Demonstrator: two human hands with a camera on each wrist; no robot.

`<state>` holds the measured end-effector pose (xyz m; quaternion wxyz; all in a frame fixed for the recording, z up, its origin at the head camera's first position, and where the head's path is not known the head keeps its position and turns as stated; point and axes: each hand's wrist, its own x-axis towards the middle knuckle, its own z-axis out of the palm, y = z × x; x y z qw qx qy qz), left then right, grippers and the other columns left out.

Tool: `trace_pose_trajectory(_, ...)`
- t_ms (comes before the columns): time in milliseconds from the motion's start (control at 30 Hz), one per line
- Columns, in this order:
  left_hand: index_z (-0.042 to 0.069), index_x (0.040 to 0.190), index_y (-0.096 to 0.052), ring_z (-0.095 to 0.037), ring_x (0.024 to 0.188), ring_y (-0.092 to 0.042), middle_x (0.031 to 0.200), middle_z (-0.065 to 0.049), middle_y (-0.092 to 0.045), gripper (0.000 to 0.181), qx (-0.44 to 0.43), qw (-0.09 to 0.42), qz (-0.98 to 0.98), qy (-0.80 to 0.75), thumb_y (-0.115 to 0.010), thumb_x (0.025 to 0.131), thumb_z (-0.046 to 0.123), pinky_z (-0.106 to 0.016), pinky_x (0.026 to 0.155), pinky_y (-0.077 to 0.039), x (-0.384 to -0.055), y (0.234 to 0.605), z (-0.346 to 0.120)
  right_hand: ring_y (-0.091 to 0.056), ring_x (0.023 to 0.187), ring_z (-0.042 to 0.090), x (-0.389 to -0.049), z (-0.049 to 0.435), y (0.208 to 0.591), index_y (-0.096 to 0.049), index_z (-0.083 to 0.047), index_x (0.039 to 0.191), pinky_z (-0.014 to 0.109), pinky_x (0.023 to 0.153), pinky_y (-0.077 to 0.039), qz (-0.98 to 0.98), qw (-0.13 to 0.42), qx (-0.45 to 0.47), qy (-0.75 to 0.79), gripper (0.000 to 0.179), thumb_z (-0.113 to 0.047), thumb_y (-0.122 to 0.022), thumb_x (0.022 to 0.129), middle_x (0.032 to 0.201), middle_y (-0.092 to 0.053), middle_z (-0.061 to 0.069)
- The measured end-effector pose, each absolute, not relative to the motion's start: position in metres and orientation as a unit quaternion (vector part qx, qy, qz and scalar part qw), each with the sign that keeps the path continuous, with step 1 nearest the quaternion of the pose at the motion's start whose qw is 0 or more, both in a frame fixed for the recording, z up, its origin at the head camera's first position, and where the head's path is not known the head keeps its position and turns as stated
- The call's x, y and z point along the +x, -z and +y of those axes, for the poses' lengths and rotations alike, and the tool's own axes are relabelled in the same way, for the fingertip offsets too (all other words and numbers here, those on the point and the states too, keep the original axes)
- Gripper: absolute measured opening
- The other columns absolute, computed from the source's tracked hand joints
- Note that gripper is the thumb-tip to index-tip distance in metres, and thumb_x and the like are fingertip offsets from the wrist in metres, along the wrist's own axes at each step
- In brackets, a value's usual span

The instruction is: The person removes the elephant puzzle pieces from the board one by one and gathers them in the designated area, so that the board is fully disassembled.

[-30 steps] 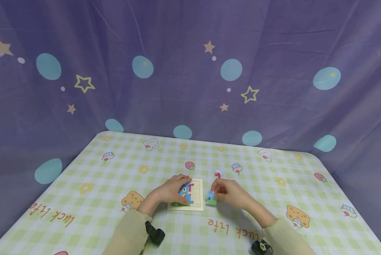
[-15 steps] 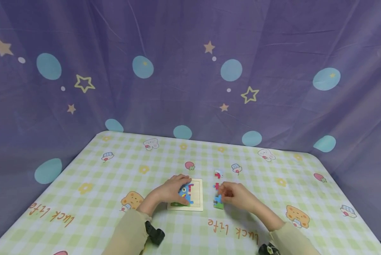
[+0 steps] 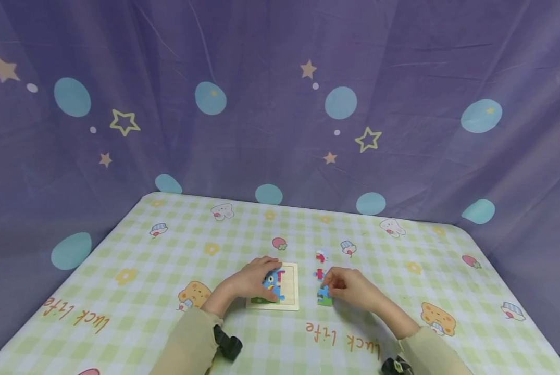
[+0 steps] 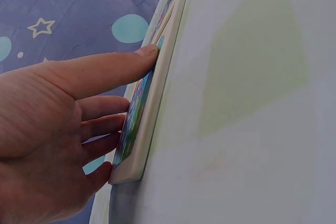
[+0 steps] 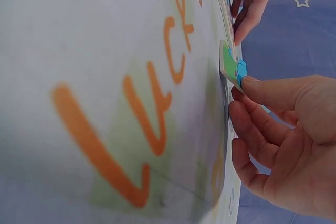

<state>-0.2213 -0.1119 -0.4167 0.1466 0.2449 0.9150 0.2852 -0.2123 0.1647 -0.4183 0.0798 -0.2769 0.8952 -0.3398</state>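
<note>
My left hand [image 3: 251,279] lies over the left part of a square wooden puzzle tray [image 3: 287,281]. Its thumb and fingers touch the assembled pieces [image 4: 135,114], which show a blue cartoon figure on green. Right of the tray, my right hand [image 3: 351,288] pinches a blue-and-green puzzle piece [image 3: 325,299] between thumb and finger. In the right wrist view this piece [image 5: 231,60] stands tilted, one edge low over the tablecloth; whether it touches the cloth I cannot tell. Just beyond that hand lie a red piece [image 3: 319,274] and a red-and-white piece [image 3: 321,255].
A green-and-white checked tablecloth [image 3: 167,260] with printed cartoons covers the table. Behind it hangs a purple curtain [image 3: 270,146] with stars and blue ovals. A dark wrist camera [image 3: 228,344] sits on the left sleeve, another on the right.
My right hand has moved a little to the right, away from the tray, with the blue-and-green piece in its grip. The red piece has come into view. My left hand has stayed put.
</note>
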Motion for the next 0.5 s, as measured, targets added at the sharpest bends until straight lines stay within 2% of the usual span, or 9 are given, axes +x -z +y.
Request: trace_pose_trajectory(500, 0.004, 0.137, -0.039, -0.032, 0.131, -0.028, 0.143, -0.013, -0.033, 0.078, 0.253, 0.141, 0.912, -0.29, -0.076, 0.072, 0.028, -0.05, 0.103, -0.028, -0.2211, 0.4183, -0.1131, -0.048, 0.064, 0.002, -0.2143, 0.1646, 0.4224, -0.06, -0.011, 0.087, 0.02, 0.061, -0.042, 0.897, 0.078, -0.271, 0.341, 0.01, -0.004, -0.064, 0.081, 0.073, -0.057, -0.005)
